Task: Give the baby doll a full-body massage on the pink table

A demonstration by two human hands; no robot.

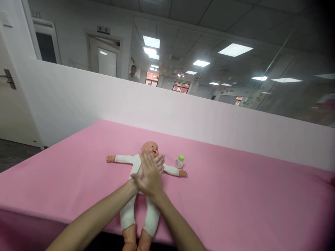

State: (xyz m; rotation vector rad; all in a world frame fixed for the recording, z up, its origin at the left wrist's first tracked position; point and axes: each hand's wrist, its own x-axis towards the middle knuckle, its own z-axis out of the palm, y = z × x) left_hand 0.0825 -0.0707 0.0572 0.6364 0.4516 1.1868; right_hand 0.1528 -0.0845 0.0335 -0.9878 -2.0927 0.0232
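Note:
A baby doll (128,205) in a white cloth body lies on its back, arms spread, its head away from me. Above its chest my right hand (151,177) lies flat across my left hand (160,163), palm against palm, fingers stretched out. Most of my left hand is hidden behind the right one. I see nothing held between them, though the space between the palms is covered. Beside the doll's arm on the right stands a small clear jar (179,162) with a green lid, closed.
The doll and jar are on a table with a pink cover (235,202). Behind it runs a low white wall (183,118) with a glass pane or mirror above, showing ceiling lights and a person (133,73). A door (15,104) is at the left.

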